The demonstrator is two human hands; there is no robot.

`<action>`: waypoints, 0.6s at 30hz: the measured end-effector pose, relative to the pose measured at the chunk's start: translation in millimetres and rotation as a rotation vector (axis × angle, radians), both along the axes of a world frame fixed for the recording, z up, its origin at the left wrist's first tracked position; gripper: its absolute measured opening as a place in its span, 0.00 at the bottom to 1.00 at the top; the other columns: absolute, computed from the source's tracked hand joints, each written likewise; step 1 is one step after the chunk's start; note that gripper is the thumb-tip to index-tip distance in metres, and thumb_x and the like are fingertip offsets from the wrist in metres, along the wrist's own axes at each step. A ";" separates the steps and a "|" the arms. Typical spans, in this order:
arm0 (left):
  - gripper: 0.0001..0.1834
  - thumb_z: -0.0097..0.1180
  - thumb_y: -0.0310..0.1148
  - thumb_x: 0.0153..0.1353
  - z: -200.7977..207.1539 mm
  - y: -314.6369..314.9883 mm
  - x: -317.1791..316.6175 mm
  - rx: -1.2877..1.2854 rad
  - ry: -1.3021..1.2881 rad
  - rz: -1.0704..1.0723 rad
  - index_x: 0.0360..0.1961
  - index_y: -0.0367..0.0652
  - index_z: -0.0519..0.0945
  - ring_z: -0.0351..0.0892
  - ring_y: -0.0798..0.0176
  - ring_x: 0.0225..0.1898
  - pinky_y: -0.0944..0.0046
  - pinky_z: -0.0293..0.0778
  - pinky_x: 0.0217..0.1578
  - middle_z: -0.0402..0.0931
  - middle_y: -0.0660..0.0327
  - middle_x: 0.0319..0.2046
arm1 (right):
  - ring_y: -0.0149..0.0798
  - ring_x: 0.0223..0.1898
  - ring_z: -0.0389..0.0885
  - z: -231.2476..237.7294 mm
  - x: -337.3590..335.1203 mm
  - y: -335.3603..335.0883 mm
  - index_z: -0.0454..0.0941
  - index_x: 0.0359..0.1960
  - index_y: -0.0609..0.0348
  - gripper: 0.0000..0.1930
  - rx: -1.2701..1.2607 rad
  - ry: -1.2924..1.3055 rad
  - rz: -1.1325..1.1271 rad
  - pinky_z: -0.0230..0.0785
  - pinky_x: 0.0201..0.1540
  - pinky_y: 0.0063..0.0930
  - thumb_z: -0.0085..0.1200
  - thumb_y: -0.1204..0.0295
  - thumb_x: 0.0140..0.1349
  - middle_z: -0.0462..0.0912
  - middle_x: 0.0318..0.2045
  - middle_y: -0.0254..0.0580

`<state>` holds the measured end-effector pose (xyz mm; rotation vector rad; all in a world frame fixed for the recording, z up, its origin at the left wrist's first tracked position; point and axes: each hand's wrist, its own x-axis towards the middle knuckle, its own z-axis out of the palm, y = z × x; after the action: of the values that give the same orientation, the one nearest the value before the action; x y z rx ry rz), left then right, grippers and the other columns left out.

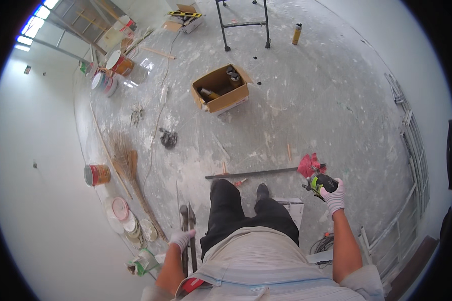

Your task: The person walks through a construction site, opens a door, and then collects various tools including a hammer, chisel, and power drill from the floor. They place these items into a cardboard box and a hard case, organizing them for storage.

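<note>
My right hand (335, 196), in a pale striped work glove, is closed round a lime-green and black power tool (322, 185); its exact kind is hard to make out. A red cloth (309, 164) lies just beyond the tool, by the right end of a long dark strip (258, 174) on the floor. On the left, beside my thigh, my gloved left hand (181, 238) is closed on dark long bars (192, 220) that run alongside my leg. Between the two hands are my legs in black trousers.
Ahead stands an open cardboard box (220, 90) with several cans. Farther off are a spray can (297, 34) and a black metal frame (243, 24). Brooms (128, 160), a bucket (97, 174) and lids line the left wall. Metal rods (412, 140) lie along the right wall.
</note>
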<state>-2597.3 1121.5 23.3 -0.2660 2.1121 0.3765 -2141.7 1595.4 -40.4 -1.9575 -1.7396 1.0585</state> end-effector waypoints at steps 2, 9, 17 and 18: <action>0.18 0.73 0.38 0.53 -13.6 52.8 -58.6 -0.017 -0.030 -0.043 0.41 0.38 0.84 0.81 0.62 0.24 0.58 0.78 0.26 0.83 0.59 0.26 | 0.48 0.49 0.80 9.5 -23.1 7.0 0.71 0.55 0.61 0.35 0.081 -0.053 -0.018 0.73 0.56 0.39 0.71 0.68 0.42 0.80 0.46 0.53; 0.23 0.71 0.46 0.51 -29.9 307.4 -254.3 0.093 0.080 -0.629 0.38 0.36 0.84 0.83 0.57 0.27 0.57 0.79 0.32 0.82 0.53 0.26 | 0.47 0.51 0.79 24.6 -109.6 -20.5 0.71 0.55 0.64 0.35 0.021 -0.236 -0.229 0.70 0.58 0.37 0.70 0.68 0.43 0.78 0.47 0.52; 0.26 0.69 0.49 0.49 -151.8 571.0 -409.0 0.130 0.019 -1.098 0.36 0.33 0.85 0.86 0.43 0.38 0.51 0.78 0.43 0.84 0.42 0.31 | 0.44 0.49 0.79 -16.8 -240.4 -75.6 0.70 0.56 0.62 0.37 -0.217 -0.362 -0.414 0.73 0.57 0.36 0.72 0.70 0.40 0.78 0.47 0.50; 0.27 0.70 0.49 0.49 -171.7 595.4 -423.4 0.113 -0.005 -1.145 0.38 0.33 0.85 0.86 0.43 0.40 0.51 0.78 0.44 0.84 0.42 0.32 | 0.45 0.49 0.79 -22.5 -261.0 -77.9 0.70 0.56 0.61 0.38 -0.245 -0.365 -0.379 0.73 0.57 0.36 0.72 0.69 0.40 0.78 0.47 0.50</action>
<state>-3020.7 1716.8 -148.4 0.9749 1.8798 -0.1947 -2402.7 1517.5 -62.8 -2.6392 -1.3530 0.8495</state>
